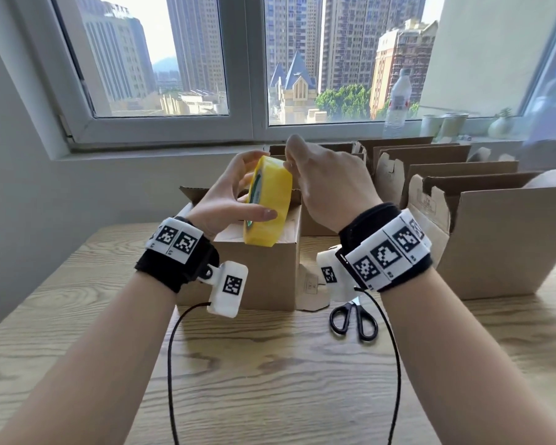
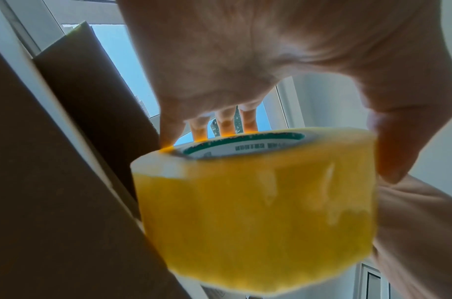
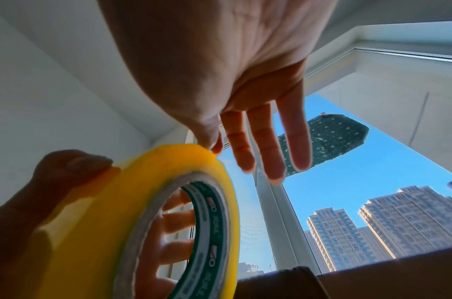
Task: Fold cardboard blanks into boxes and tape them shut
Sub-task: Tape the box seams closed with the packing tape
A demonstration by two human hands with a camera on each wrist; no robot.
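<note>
A yellow tape roll [image 1: 270,200] [image 2: 258,212] [image 3: 112,232] is held on edge above a small brown cardboard box [image 1: 257,268] at the middle of the table. My left hand [image 1: 257,186] [image 2: 294,139] grips the roll, thumb on the near side of its rim and fingers across the far face. My right hand [image 1: 289,162] [image 3: 214,147] is at the roll's top edge. Its thumb and index finger pinch there, and the other fingers are held out straight. Whether a loose tape end is lifted cannot be seen.
Black-handled scissors [image 1: 353,319] lie on the wooden table [image 1: 270,380] right of the box. Several open cardboard boxes [image 1: 495,245] stand in a row at the right and back. A plastic bottle [image 1: 397,104] and small pots stand on the windowsill.
</note>
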